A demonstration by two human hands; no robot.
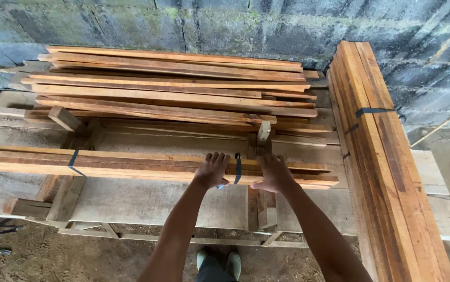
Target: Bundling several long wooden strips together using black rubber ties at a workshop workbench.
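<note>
Strapped bundle of wooden slats [131, 164] under both open, flat-pressed hands, left [212, 169] and right [274, 172] (black strap [238, 168] between).

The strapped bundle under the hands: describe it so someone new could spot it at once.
Start at the workbench below the block wall. Nearest its front edge lies the strapped bundle of reddish wood strips, running left to right, with the left hand and right hand pressing on it. Unlike the loose pile behind, dark straps bind it.

Two hands [243, 171], two strapped bundles [131, 164], one loose pile [172, 89].
</note>
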